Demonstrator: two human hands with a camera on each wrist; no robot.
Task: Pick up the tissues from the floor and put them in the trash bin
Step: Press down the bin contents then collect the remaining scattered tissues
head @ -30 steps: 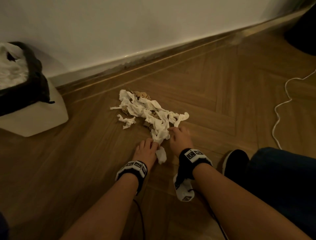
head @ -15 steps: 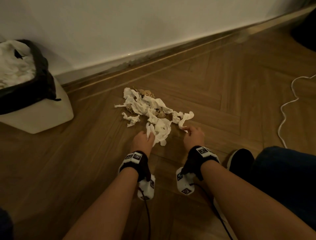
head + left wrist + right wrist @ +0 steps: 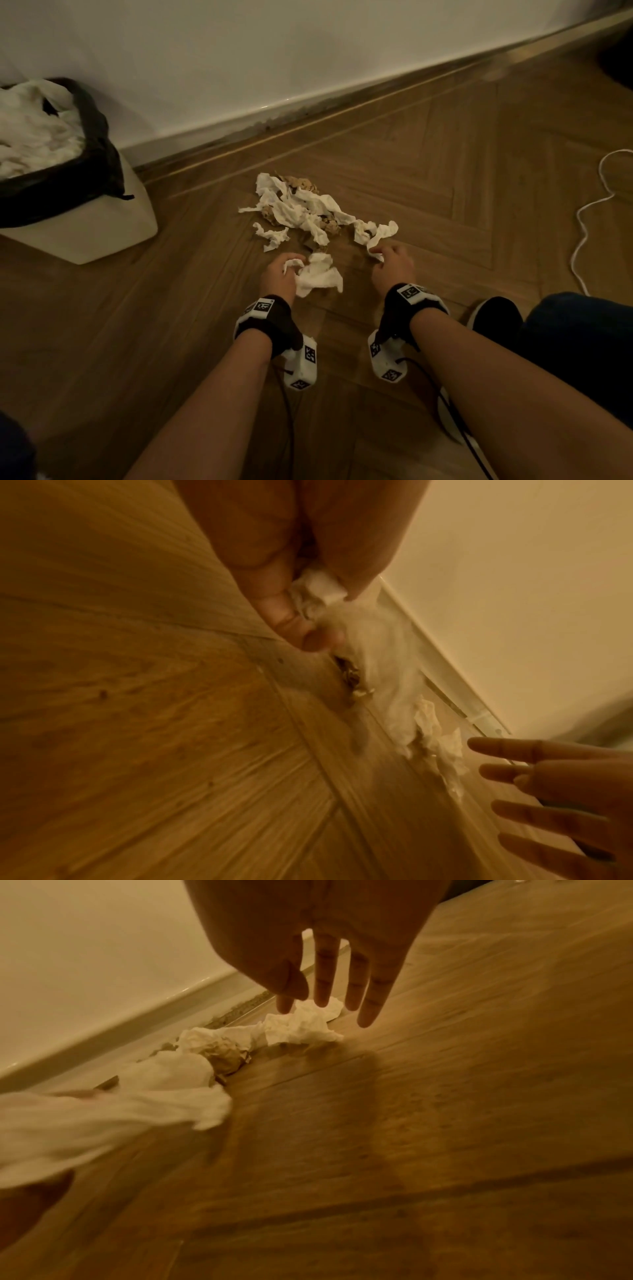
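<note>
A loose pile of white and brown-stained tissues lies on the wooden floor near the wall. My left hand grips a crumpled white tissue at the near edge of the pile; in the left wrist view my thumb and fingers pinch that tissue. My right hand hovers with straight fingers just over the end of a tissue strip, holding nothing. The white trash bin with a black liner stands at the far left, heaped with white tissue.
The white wall and its baseboard run behind the pile. A white cable snakes over the floor at the right. My black shoe and blue-trousered knee are at the lower right.
My left hand has closed on a wad of tissue and drawn it apart from the pile. My right hand has shifted right to the end of the strip.
</note>
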